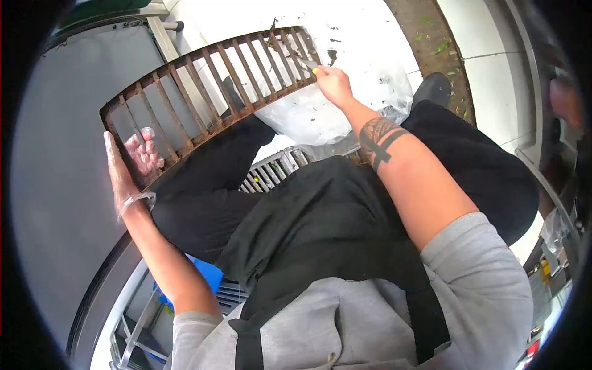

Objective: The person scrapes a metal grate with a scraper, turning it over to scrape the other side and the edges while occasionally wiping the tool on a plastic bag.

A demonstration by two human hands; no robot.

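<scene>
A long, rusty metal drain grate (216,126) is tilted up across my legs, its left end lower than its right. My left hand (147,157), in a clear plastic glove, is wrapped around the grate's left end, with fingers showing between the bars. At the opposite end, my right hand (333,85) is closed on a small scraper (309,64) with a yellow bit at its handle. Its grey blade meets the bars there; the exact contact is too small to tell. Dark debris clings to that end. No glove is visible on my right hand.
A clear plastic bag (314,120) lies below the grate on white tiles (364,37) scattered with dark flakes. Another slotted drain grate (271,171) lies on the floor between my legs. A grey panel (68,123) stands left, and a soil strip (425,43) runs at upper right.
</scene>
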